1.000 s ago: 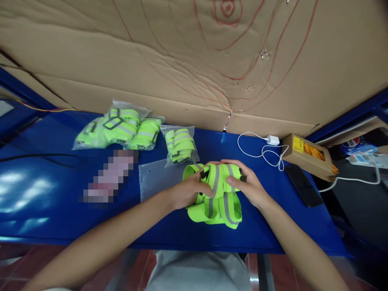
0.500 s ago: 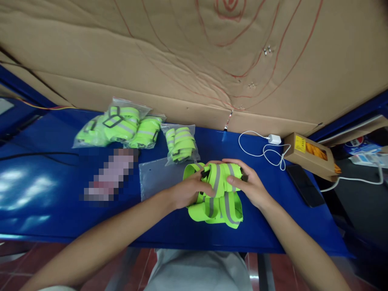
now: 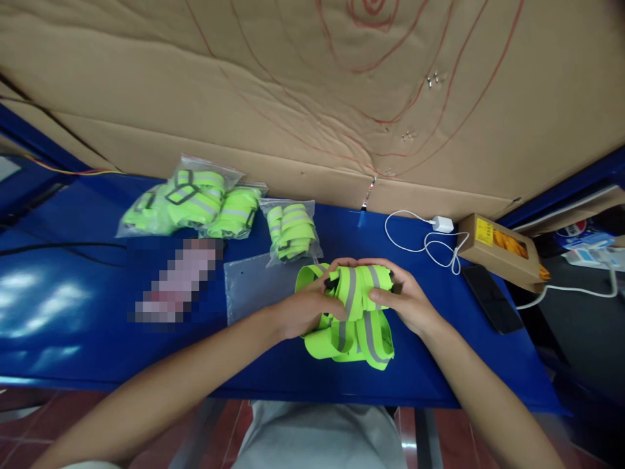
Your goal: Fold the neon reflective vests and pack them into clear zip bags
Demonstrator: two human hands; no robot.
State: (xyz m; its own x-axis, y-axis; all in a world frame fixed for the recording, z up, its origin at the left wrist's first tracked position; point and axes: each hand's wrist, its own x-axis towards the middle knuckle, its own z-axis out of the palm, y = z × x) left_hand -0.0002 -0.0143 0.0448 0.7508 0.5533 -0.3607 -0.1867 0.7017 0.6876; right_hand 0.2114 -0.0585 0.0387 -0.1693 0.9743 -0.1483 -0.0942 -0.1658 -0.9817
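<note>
Between my hands is a bundled neon-yellow strap point(image 3: 360, 293) with grey reflective stripes and black buckles. My left hand point(image 3: 308, 307) grips its left side, thumb across the front. My right hand point(image 3: 404, 296) closes round the right side, its thumb pressed on the folds. Loose loops of the strap hang below the bundle, towards the table's front. A flat clear plastic bag point(image 3: 254, 286) lies just left of my left hand, partly hidden by my forearm. Behind it sits a bagged strap roll point(image 3: 293, 231).
Several bagged neon straps point(image 3: 195, 202) lie at the back left of the blue table point(image 3: 415, 384). A pixelated object point(image 3: 178, 280) is in front of them. At the right are a white charger point(image 3: 442, 225), a phone point(image 3: 491, 299) and a cardboard box point(image 3: 502, 251).
Both hands and the strap bundle have shifted very slightly towards the front of the table. The grip of both hands is the same.
</note>
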